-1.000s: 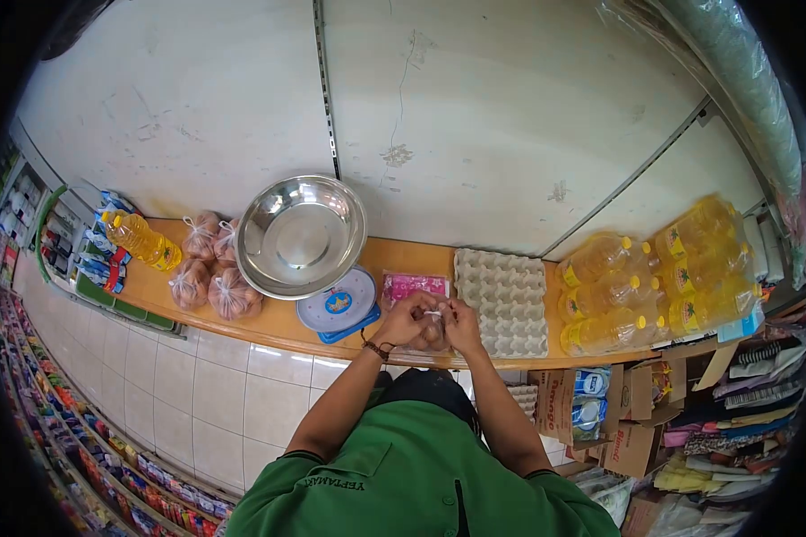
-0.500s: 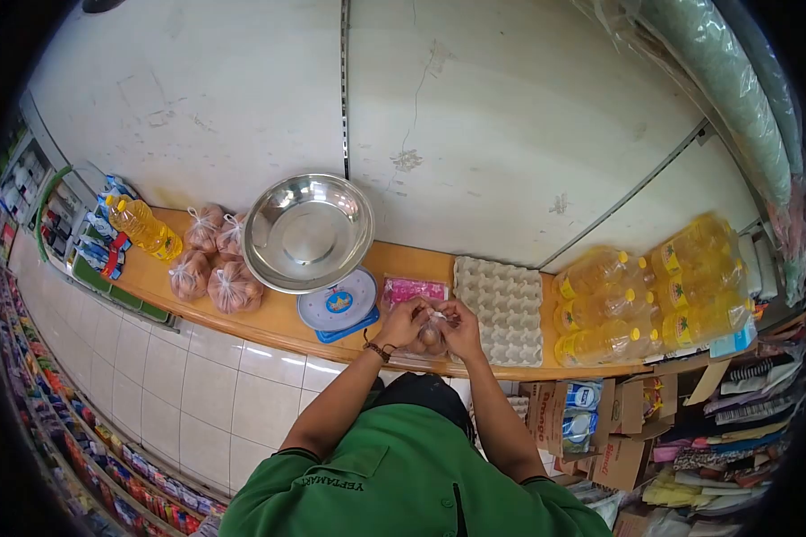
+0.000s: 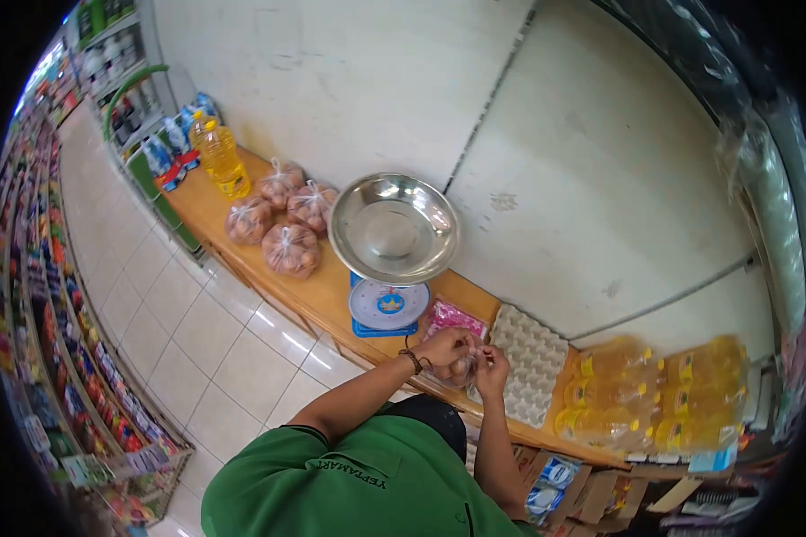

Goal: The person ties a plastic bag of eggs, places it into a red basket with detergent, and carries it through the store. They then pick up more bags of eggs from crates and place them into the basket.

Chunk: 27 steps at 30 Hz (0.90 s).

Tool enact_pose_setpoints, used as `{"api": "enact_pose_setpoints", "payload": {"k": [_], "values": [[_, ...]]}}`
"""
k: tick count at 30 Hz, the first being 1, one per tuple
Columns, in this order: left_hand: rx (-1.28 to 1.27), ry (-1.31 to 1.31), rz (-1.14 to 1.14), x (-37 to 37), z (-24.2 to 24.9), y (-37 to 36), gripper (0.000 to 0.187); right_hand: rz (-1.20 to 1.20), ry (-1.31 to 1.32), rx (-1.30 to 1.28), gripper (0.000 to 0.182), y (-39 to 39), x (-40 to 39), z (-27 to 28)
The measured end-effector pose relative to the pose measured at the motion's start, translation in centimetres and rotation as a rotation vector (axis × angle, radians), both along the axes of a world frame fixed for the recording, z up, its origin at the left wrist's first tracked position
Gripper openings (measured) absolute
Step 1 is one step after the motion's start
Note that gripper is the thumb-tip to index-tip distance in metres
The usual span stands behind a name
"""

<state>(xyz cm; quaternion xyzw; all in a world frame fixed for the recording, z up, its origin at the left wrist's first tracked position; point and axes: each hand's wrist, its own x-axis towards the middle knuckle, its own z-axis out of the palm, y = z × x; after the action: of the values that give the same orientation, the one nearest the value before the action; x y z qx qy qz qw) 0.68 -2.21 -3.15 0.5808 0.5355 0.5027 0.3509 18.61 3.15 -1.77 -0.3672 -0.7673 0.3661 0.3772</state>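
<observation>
A clear plastic bag of eggs [image 3: 457, 370] rests at the front edge of the wooden counter. Both hands pinch its gathered top: my left hand [image 3: 448, 345] from the left, with a dark bracelet on the wrist, and my right hand [image 3: 491, 369] from the right. Just behind them lies a pink plastic packet [image 3: 453, 317]. To the left stands a blue and white scale [image 3: 390, 306] with a large metal bowl [image 3: 394, 229] on top. Grey egg trays [image 3: 527, 362] are stacked close by on the right.
Several tied egg bags [image 3: 291, 250] and yellow oil bottles [image 3: 224, 161] stand on the counter's left part. Wrapped oil bottles [image 3: 604, 394] are at the right end. Open cardboard boxes [image 3: 595, 498] sit below. Stocked shelves [image 3: 90, 358] line the aisle at left.
The camera view has turned and shifted left, so the counter now runs diagonally and more of the aisle shows. Both hands remain at the top of the egg bag.
</observation>
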Motion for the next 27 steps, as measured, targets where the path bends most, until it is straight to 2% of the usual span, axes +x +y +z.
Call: {"api": "enact_pose_setpoints", "payload": {"k": [2, 3, 4, 6, 7, 10, 11, 15, 17, 20, 21, 22, 24, 25, 26, 27], "values": [[0.057, -0.082, -0.025, -0.1, 1.2, -0.7, 0.014, 0.018, -0.046, -0.219, 0.02, 0.8, 0.4, -1.9], [0.041, 0.034, -0.053, -0.6, 1.5, -0.7, 0.018, 0.078, -0.074, -0.056, 0.024, 0.9, 0.4, -1.9], [0.045, 0.034, -0.032, -0.8, 1.8, -1.0, 0.018, 0.099, -0.075, -0.052, 0.024, 1.1, 0.4, -1.8], [0.066, 0.166, 0.037, -0.6, 2.4, -1.5, 0.02, 0.138, -0.035, -0.29, 0.02, 1.5, 0.6, -1.1], [0.049, 0.146, 0.081, -0.1, 2.4, -1.4, 0.021, 0.156, 0.033, -0.297, 0.022, 1.4, 0.4, -0.2], [-0.046, 0.214, 0.191, 0.6, 1.9, -1.1, 0.02, 0.134, -0.007, -0.176, 0.017, 1.1, 0.1, 1.5], [0.011, 0.116, 0.115, 0.8, 0.4, -0.3, 0.02, 0.133, -0.115, -0.049, 0.02, 2.0, 1.0, 0.3], [0.043, 0.059, 0.141, 1.1, 2.1, -1.2, 0.02, 0.148, -0.103, 0.028, 0.011, 2.1, 1.5, -0.6], [0.11, 0.169, 0.148, 1.0, 3.9, -1.9, 0.018, 0.236, 0.024, -0.376, 0.012, 3.6, 1.8, -2.9], [0.01, 0.188, 0.185, 1.8, 1.4, -0.6, 0.018, 0.246, 0.084, -0.386, 0.014, 2.5, 0.7, 0.0], [-0.09, 0.329, 0.268, 1.9, 3.3, -1.5, 0.019, 0.259, 0.086, -0.302, 0.012, 2.1, 0.5, 0.7], [-0.094, 0.339, 0.291, 1.6, 3.3, -1.5, 0.019, 0.283, 0.093, -0.304, 0.012, 2.1, 0.4, 1.1], [-0.114, 0.171, 0.206, 1.9, 2.5, -1.2, 0.025, 0.256, -0.045, -0.102, 0.011, 2.5, 0.8, 1.2], [-0.053, 0.065, 0.231, 2.3, 1.4, -0.8, 0.024, 0.239, -0.053, -0.114, 0.008, 2.7, 0.7, 0.9], [-0.053, 0.074, 0.252, 2.3, 0.4, -0.4, 0.024, 0.26, -0.045, -0.112, 0.008, 2.9, 0.7, 0.6], [-0.015, 0.042, 0.248, 2.5, 1.3, -1.0, 0.021, 0.261, -0.025, -0.159, 0.008, 2.4, 0.5, 1.2]]}}
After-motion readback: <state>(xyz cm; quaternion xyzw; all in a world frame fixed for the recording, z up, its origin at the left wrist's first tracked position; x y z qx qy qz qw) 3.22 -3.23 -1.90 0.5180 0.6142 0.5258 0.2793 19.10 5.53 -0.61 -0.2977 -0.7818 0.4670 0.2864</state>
